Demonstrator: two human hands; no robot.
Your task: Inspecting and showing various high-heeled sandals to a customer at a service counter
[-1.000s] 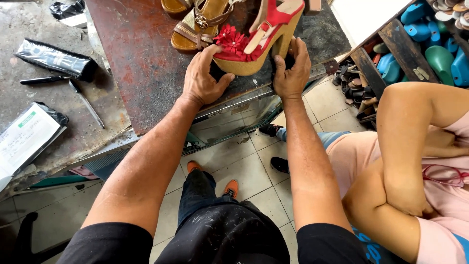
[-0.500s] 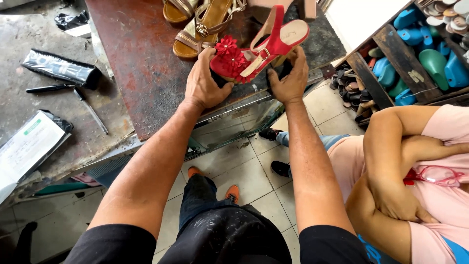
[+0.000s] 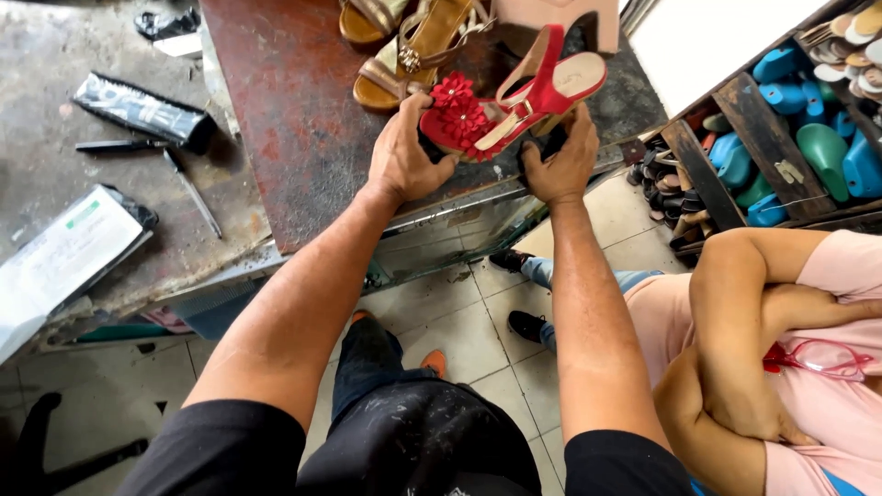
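A red wedge sandal [image 3: 514, 110] is gripped at toe and heel by the left hand [image 3: 404, 156] and right hand [image 3: 562, 161], tilted above the desk [image 3: 294, 138] edge, apparently for inspection; gold sandals [image 3: 413, 46] lie beyond.

A wedge sandal [image 3: 514, 115] sits at the near edge of the desk [image 3: 303, 138], between the left hand [image 3: 404, 156] at its toe end and the right hand [image 3: 560, 165] under its heel end. Behind it on the desk lie two flat sandals [image 3: 404, 55], and far to the left lie a tube [image 3: 142, 110], a pen [image 3: 193, 193] and a booklet [image 3: 64, 253]. To the right of the desk stands a shelf [image 3: 744, 119] holding shoe forms, with a seated person [image 3: 781, 349] in front of it.
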